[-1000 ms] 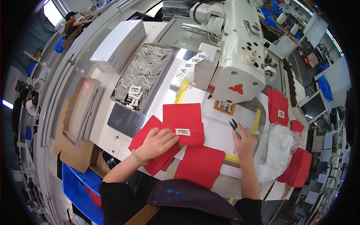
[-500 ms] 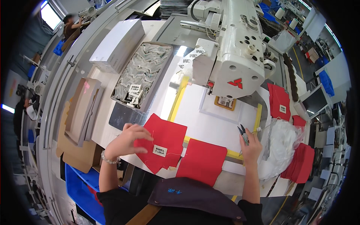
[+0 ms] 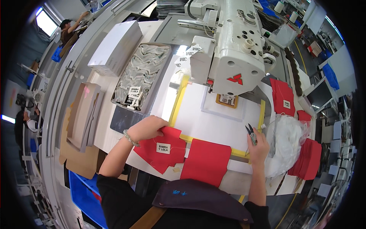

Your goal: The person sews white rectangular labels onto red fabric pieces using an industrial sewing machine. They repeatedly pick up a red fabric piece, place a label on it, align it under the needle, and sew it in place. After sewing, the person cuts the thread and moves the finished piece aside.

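My left hand [image 3: 148,128], with a beaded bracelet at its wrist, is closed over the far edge of a red fabric piece [image 3: 173,139]. A pale label [image 3: 163,148] with dark print sits on that piece, and loose threads trail off it. In my right hand [image 3: 259,147] is a pair of thread snips [image 3: 250,133], dark blades apart and pointing away from me. A plain red fabric piece [image 3: 206,162] lies between my hands at the table's near edge. Beyond it stands a white sewing machine [image 3: 238,57], its clear plate [image 3: 213,108] resting on a white yellow-edged sheet [image 3: 187,122].
A box of folded labels [image 3: 143,72] and a white carton [image 3: 114,47] stand at the left, with an opened cardboard box [image 3: 82,118] nearer me. At the right are a crumpled plastic bag [image 3: 284,147], a red stack [image 3: 307,158] and a labelled red pile [image 3: 283,97].
My left hand has moved from above the labelled red piece's left side to its far edge and closed there. The right hand, still holding the snips, has shifted slightly right.
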### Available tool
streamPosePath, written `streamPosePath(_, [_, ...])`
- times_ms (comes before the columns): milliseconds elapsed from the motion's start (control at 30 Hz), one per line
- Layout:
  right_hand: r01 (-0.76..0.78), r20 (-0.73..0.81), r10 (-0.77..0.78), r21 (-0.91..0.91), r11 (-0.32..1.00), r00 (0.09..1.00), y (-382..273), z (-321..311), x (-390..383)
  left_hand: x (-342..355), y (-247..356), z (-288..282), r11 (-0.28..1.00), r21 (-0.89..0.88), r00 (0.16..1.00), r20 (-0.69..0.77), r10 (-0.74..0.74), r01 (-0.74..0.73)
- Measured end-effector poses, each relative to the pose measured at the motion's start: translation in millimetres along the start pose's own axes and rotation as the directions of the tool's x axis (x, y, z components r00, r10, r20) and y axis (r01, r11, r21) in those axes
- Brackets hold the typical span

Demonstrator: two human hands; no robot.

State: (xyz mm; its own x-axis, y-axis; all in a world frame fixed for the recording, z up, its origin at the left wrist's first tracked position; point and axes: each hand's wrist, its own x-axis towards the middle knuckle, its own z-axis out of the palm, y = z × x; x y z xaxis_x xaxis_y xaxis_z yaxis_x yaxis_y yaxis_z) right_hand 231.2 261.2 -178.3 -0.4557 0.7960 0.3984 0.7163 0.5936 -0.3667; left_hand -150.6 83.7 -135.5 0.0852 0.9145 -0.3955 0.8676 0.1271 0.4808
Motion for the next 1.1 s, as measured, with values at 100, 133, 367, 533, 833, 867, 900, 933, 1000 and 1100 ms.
streamPosePath(100, [0.001,0.018,-0.001,-0.019,1.000,1.000,0,-1,1,5,-14,-5,0.998,0.025,0.985,-0.160,0.063,-0.060])
streamPosePath(133, [0.009,0.019,-0.008,-0.020,1.000,1.000,0,-1,1,9,-16,-8,0.998,0.032,0.986,-0.153,0.060,-0.056])
streamPosePath(367, [0.027,0.022,-0.028,0.010,1.000,0.999,-3,6,0,19,-19,-19,0.998,-0.014,0.987,-0.149,0.057,-0.060])
streamPosePath(533, [0.015,0.030,-0.016,0.011,1.000,0.999,-4,5,1,13,-18,-40,0.997,-0.056,0.985,-0.160,-0.057,0.049])
streamPosePath(833, [0.046,0.008,-0.046,-0.067,0.997,0.999,-3,11,-2,37,-22,-22,0.999,-0.031,0.936,-0.351,-0.029,0.019])
streamPosePath(867, [0.054,-0.001,-0.055,-0.081,0.995,0.999,-3,9,-3,36,-21,-21,0.999,-0.039,0.931,-0.364,-0.026,0.013])
streamPosePath(900, [0.037,0.030,-0.034,-0.097,0.995,0.999,-3,8,-6,38,-20,-21,0.998,-0.051,0.936,-0.351,-0.043,0.027])
streamPosePath(933, [0.052,0.038,-0.049,-0.083,0.995,0.998,-4,7,-6,38,-19,-21,0.997,-0.063,0.940,-0.335,-0.060,0.041])
streamPosePath(1000, [0.088,0.057,-0.086,-0.045,0.995,0.995,-6,3,-7,35,-20,-17,0.996,-0.086,0.939,-0.342,-0.033,0.004])
streamPosePath(1100, [0.078,0.063,-0.079,0.017,0.997,0.995,-11,-3,-11,31,-13,-22,0.991,-0.137,0.958,-0.283,-0.047,0.008])
